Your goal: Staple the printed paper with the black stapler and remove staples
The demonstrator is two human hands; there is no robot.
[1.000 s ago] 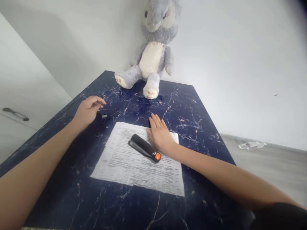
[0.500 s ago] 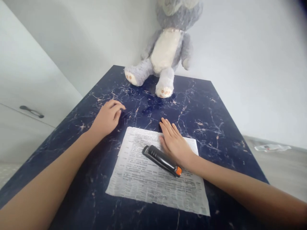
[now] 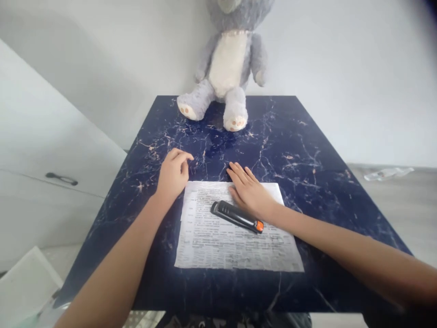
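Printed paper (image 3: 218,250) lies flat on the dark blue marbled table (image 3: 290,150). On top of it rests a black stapler (image 3: 235,216) with an orange end, tilted down to the right. My right hand (image 3: 251,193) lies flat over the paper's upper right part, fingers stretched past its far edge, palm just beside the stapler. Off the paper's upper left corner, my left hand (image 3: 175,173) rests on the table with loosely bent fingers, thumb and index finger apart, and nothing in it.
A grey and white plush bear (image 3: 228,64) sits at the table's far edge against the wall. To the left stands a white cabinet with a dark handle (image 3: 61,178). A clear plastic packet (image 3: 388,173) lies beyond the table's right side.
The view has levelled and shifted, so the table's near edge shows now. My left hand has come nearer the paper's corner. My right hand and the stapler keep their places on the paper.
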